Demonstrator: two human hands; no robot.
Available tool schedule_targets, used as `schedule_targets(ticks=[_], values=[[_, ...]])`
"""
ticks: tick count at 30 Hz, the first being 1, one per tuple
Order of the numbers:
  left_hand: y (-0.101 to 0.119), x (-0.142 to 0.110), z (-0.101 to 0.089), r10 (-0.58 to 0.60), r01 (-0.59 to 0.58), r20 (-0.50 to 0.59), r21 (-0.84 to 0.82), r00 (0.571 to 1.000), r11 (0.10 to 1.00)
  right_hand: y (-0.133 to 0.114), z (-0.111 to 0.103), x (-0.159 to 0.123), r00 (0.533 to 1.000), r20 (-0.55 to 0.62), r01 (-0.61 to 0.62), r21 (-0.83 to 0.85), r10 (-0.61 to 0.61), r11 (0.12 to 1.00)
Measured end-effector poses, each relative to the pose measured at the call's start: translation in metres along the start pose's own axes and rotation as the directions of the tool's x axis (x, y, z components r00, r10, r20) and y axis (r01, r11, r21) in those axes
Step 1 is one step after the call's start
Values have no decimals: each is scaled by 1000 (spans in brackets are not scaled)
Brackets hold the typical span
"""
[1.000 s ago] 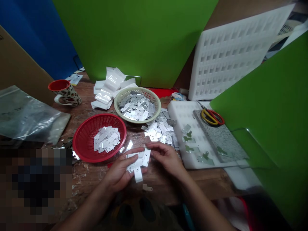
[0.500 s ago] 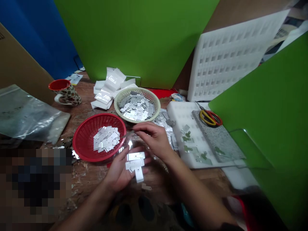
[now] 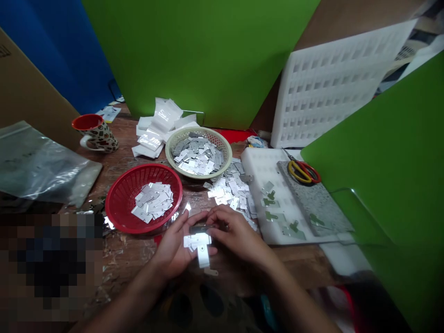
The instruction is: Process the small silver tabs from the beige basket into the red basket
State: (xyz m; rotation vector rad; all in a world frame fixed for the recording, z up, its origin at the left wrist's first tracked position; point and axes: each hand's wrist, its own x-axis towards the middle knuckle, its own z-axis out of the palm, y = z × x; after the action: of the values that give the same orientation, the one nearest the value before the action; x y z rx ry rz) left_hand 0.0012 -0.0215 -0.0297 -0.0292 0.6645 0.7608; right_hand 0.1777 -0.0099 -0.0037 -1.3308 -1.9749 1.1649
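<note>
My left hand [image 3: 172, 249] cups a small stack of shiny metal plates [image 3: 198, 243] above the front of the wooden table. My right hand [image 3: 233, 232] meets it from the right, its fingertips pinching the top plate of that stack. A red basket [image 3: 121, 199] holding several metal plates sits just left of my hands. A beige basket [image 3: 222, 144] full of plates stands behind them. A loose heap of plates [image 3: 231, 189] lies on the table right above my right hand. One small plate [image 3: 211, 272] lies on the table below the hands.
A white foam tray [image 3: 263, 162] at the right carries a few plates, a grey stone slab [image 3: 317, 199] and red-yellow scissors [image 3: 303, 171]. A patterned mug [image 3: 93, 132], white packets [image 3: 156, 125] and a clear plastic bag [image 3: 38, 162] lie at the left. Green boards stand behind and right.
My right hand reached left toward the red basket and has come back to the stack in my left hand. The plates in the red basket have shifted slightly.
</note>
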Motion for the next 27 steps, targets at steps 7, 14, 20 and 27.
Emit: schedule_targets(ticks=[7,14,20,27], values=[[2,-7,-3,57,-50,-48,133,997,990,7,0,-4,956,-186,238,33,-228,971],[-6,-7,-4,148,-124,-69,273,987,954,22,11,-7,930,-299,256,112,-213,960],[-8,-3,-2,194,-158,-121,255,974,954,24,15,-8,955,-271,200,273,-125,941],[-7,-2,-3,234,-190,-180,228,956,955,29,17,-10,963,-265,165,425,-52,890]])
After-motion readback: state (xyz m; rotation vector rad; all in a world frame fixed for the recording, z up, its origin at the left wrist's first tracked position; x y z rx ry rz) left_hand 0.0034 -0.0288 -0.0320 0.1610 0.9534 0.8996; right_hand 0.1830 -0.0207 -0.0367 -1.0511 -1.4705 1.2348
